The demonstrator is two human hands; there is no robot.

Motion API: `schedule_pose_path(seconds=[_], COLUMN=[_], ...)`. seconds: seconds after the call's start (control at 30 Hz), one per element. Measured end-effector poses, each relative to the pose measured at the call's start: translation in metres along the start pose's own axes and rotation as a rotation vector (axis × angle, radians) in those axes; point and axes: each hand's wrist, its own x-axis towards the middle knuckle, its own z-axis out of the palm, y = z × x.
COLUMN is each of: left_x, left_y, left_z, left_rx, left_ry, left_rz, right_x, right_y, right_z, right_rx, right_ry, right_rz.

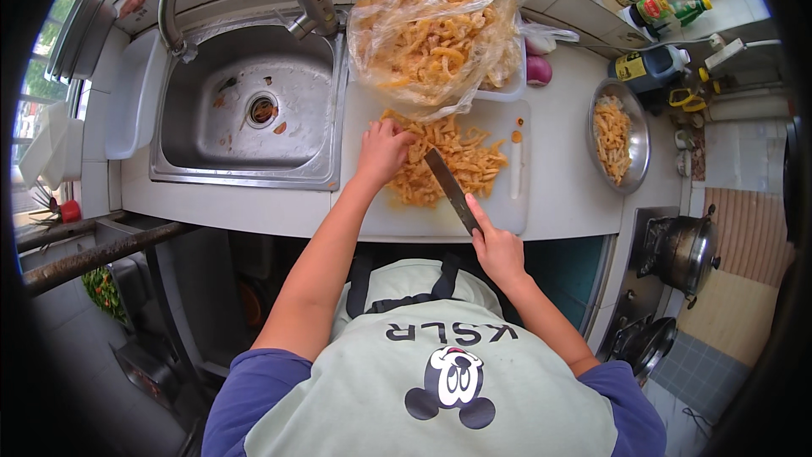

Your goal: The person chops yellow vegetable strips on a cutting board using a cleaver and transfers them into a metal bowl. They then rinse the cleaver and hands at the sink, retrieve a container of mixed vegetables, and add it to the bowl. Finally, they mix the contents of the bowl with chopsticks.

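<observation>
Orange-yellow cut strips of food (472, 168) lie in a heap on a white cutting board (519, 216). My right hand (498, 251) is closed round the handle end of a cleaver-like kitchen knife (451, 190), its index finger stretched along the metal; the blade stands over the heap. At the heap's left side my left hand (385, 149) has its fingers bent down on the strips; whether it grips any cannot be told. Behind the board a large clear plastic bag (431, 38) full of similar strips rests in a white plastic tub (517, 79).
Left of the board is a steel sink (254, 111) under a faucet (311, 3). A steel bowl (637, 152) of pale strips stands at right, near a red onion (538, 70) and several bottles (666, 5). A lidded pot (685, 252) sits on the stove.
</observation>
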Motion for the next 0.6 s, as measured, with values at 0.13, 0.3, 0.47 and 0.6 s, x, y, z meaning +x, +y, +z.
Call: schedule_pose_path(seconds=[0.13,0.3,0.47,0.6], left_x=[0.001,-0.007,-0.006,-0.003], left_y=[0.003,0.006,0.005,0.005], left_z=[0.006,-0.006,-0.005,0.004], left_rx=[0.012,-0.062,-0.123,0.026], left_ry=[-0.029,-0.204,-0.061,-0.054], left_rz=[0.010,0.058,-0.074,-0.050], right_x=[-0.002,-0.004,0.007,0.008], right_y=[0.008,0.008,0.003,0.004], right_z=[-0.002,-0.001,0.002,-0.002], right_rx=[0.005,0.037,0.000,0.030], right_ry=[-0.004,0.062,0.014,-0.068], right_rz=[0.061,0.027,0.038,-0.007])
